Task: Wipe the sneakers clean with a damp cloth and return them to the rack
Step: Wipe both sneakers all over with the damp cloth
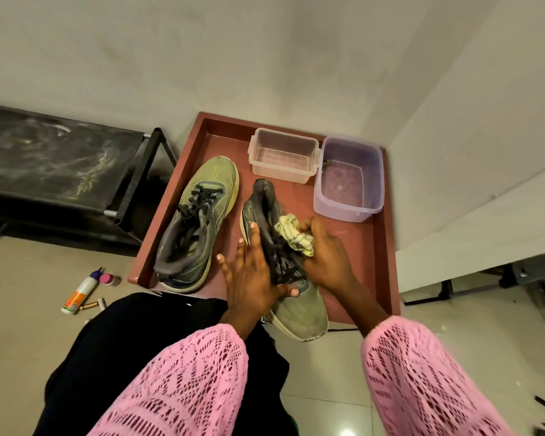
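Two grey-green sneakers lie on a reddish-brown tray (381, 247). The left sneaker (199, 221) rests flat with its toe pointing away. The right sneaker (296, 306) points its toe toward me, its heel raised. My left hand (252, 275) grips this sneaker across the laces, fingers spread over its side. My right hand (328, 256) holds a crumpled pale yellow cloth (293, 236) against the sneaker's tongue and collar. A dark rack (54, 171) with a black top shelf stands to the left of the tray.
At the tray's far end sit a clear plastic box (282, 155) and a purple tub (350, 179) with water in it. A glue bottle (81, 292) and small items lie on the tiled floor at left. White walls close in behind and to the right.
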